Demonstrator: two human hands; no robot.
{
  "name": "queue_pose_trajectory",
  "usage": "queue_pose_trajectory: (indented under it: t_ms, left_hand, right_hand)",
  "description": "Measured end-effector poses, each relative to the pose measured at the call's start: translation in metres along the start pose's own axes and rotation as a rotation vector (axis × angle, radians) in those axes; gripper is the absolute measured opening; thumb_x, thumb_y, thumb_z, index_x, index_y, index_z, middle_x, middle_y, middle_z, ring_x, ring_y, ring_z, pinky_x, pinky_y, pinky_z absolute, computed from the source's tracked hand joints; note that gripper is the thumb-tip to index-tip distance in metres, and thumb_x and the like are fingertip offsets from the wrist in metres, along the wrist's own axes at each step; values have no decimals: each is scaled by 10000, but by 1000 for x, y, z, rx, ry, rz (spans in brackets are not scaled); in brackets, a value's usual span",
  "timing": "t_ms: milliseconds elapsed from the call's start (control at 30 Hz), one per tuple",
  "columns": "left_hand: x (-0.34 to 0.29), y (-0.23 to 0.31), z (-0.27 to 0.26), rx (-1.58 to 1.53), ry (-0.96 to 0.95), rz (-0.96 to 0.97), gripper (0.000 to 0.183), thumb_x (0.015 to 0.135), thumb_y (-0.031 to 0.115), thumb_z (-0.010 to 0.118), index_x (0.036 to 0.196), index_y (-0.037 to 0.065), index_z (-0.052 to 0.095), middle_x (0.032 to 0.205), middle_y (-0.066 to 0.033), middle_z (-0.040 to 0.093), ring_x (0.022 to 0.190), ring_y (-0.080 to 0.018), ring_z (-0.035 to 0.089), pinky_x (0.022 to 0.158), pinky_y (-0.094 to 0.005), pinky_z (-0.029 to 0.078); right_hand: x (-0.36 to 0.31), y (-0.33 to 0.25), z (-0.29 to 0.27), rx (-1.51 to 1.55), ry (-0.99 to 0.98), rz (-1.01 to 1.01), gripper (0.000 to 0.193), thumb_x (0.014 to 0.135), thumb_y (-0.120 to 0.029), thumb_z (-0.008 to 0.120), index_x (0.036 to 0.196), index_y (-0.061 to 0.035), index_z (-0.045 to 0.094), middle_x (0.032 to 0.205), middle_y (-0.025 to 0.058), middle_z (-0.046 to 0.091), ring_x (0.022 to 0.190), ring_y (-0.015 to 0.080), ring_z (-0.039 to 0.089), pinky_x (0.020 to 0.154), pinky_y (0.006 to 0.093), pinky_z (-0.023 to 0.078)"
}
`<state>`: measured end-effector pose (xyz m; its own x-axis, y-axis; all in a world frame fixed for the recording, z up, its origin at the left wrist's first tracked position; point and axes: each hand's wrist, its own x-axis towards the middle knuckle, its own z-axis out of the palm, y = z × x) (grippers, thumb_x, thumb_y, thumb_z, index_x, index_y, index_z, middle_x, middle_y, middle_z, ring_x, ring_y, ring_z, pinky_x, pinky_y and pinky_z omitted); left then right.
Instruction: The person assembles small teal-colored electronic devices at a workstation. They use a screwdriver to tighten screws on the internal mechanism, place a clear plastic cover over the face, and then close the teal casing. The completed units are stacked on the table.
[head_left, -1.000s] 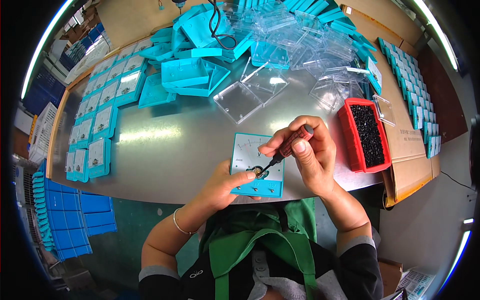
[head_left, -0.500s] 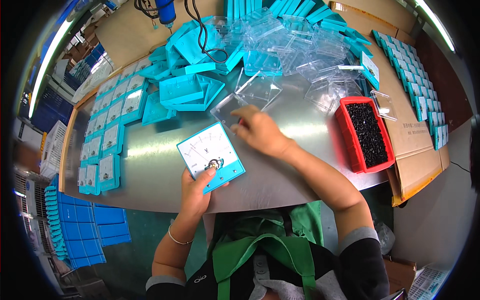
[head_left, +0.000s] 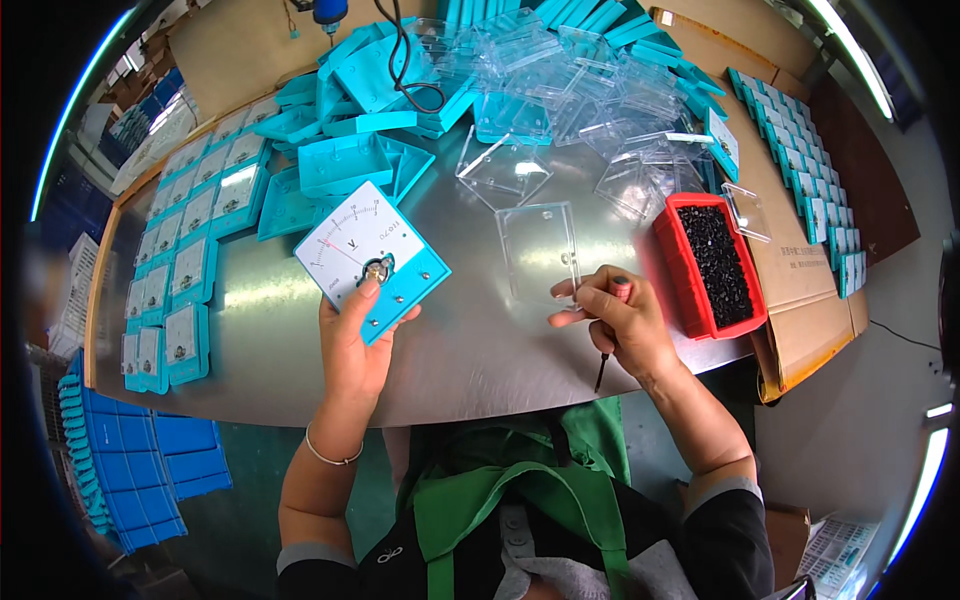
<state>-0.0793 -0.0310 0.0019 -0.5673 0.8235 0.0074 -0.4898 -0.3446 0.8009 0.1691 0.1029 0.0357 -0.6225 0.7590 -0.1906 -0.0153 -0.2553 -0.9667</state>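
Metal tabletop [head_left: 470, 355], left hand [head_left: 352, 350], thumb [head_left: 357, 308] atop tilted meter [head_left: 345, 245]

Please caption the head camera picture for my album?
Left hand grips a white-and-teal meter; right hand holds a screwdriver and touches a clear cover.

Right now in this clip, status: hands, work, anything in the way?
Left hand holding square teal-and-white plastic meter. Right hand gripping red-handled screwdriver, plus clear rectangular plastic cover. Red plastic bin right of that hand, seemingly not blocking.
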Motion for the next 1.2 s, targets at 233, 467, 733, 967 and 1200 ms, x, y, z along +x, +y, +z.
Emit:
queue_pose_trajectory:
  t_ms: [233, 467, 733, 967, 1200]
  left_hand:
    - [-10, -11, 16, 39, -54, -85, 317, 856, 93, 606, 1143, 2, 508, 1062, -118, 611, 892, -243, 659, 651, -395, 594]
    - [4, -56, 49, 65, -157, -280, 363, 822, 47, 657, 1159, -15, 536, 1086, -99, 618, 1004, -175, 606, 875, -329, 486]
    - [22, -57, 46, 260, -270, -368, 441, 798, 47, 673, 1193, -37, 497, 1123, -127, 605, 1043, -206, 594, 905, -358, 481]
    - [23, -63, 49, 176, -258, -327, 449, 808, 72, 665, 1204, -39, 486, 1126, -127, 596, 1022, -207, 599, 902, -352, 482]
    - [15, -25, 43, 53, -109, -202, 424, 821, 76, 643, 1202, -27, 489, 1101, -110, 604, 984, -188, 615, 845, -332, 505]
  right_hand:
    - [-21, 20, 2, -577, -168, -115, 208, 860, -138, 633, 977, 33, 609, 763, 112, 628, 572, 145, 611, 476, 252, 437]
    - [-4, 30, -3, -1191, -40, -459, 346, 766, -163, 681, 1066, -38, 562, 1026, 164, 562, 732, 343, 633, 664, 436, 527]
    - [-31, -39, -128, -1321, 460, -475, 89, 760, -112, 647, 826, -54, 630, 786, 113, 607, 729, 300, 622, 634, 407, 495]
    - [-12, -16, -167, -1524, 418, -224, 86, 768, -142, 644, 773, -56, 644, 816, 120, 618, 783, 313, 620, 672, 437, 494]
    - [-26, -38, -124, -1289, 445, -580, 102, 702, 32, 603, 796, -3, 584, 681, 130, 550, 590, 260, 580, 547, 356, 457]
